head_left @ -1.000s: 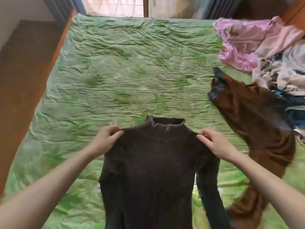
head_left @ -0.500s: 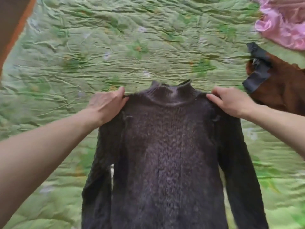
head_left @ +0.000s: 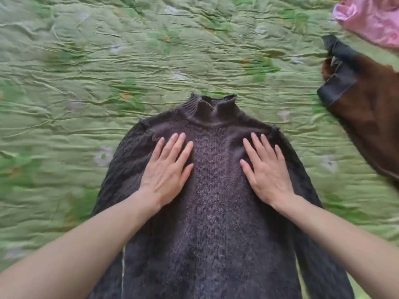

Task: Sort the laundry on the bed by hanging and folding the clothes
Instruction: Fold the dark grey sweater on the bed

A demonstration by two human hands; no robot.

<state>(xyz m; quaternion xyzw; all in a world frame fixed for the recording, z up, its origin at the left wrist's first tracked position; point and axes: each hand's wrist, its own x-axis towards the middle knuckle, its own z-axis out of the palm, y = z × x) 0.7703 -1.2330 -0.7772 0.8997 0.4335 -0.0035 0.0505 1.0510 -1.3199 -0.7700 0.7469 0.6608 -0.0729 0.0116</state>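
So the dark knit turtleneck sweater (head_left: 216, 212) lies flat, collar toward far edge of the bed (head_left: 86, 61). Left hand (head_left: 167, 169) & right hand (head_left: 266, 169) both pressed flat on its chest, fingers straight, gripping nothing. Brown garment (head_left: 367, 115) near right edge.

A bed (head_left: 90, 67) fills the whole view, covered by a crinkled green spread printed with darker green leaves and pale blossoms; soft, even daylight falls across it, casting only faint shadows
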